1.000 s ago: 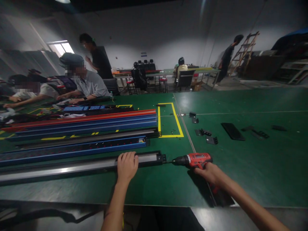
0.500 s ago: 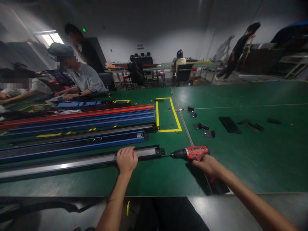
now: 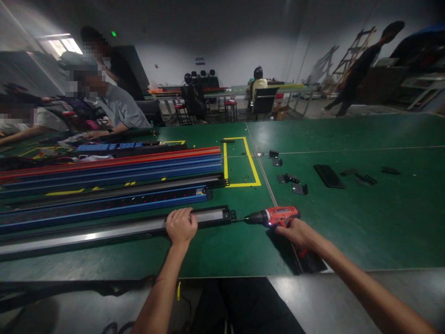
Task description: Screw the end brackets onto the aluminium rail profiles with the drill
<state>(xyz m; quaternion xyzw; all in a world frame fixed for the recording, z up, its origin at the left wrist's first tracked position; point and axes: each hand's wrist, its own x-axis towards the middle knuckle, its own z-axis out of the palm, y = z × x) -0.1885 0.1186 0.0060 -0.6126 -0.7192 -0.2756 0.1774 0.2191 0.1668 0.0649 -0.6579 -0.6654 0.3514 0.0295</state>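
Note:
My left hand is wrapped over a long black rail with a silvery strip along it, near the rail's right end. A small black end bracket sits on that end. In my right hand is a red and black cordless drill, held level and pointing left. Its long thin bit reaches the end bracket; whether the tip sits in a screw is too small to tell. A small light glows under the drill's chuck.
Beyond the rail lie a blue rail, another black rail and red and blue rails. Black brackets and a flat black piece lie to the right on the green table. Several people are around the room.
The drill's light has come on. The bit stays at the bracket and both hands keep their hold. My view has shifted slightly, and a person at the far right has walked further right.

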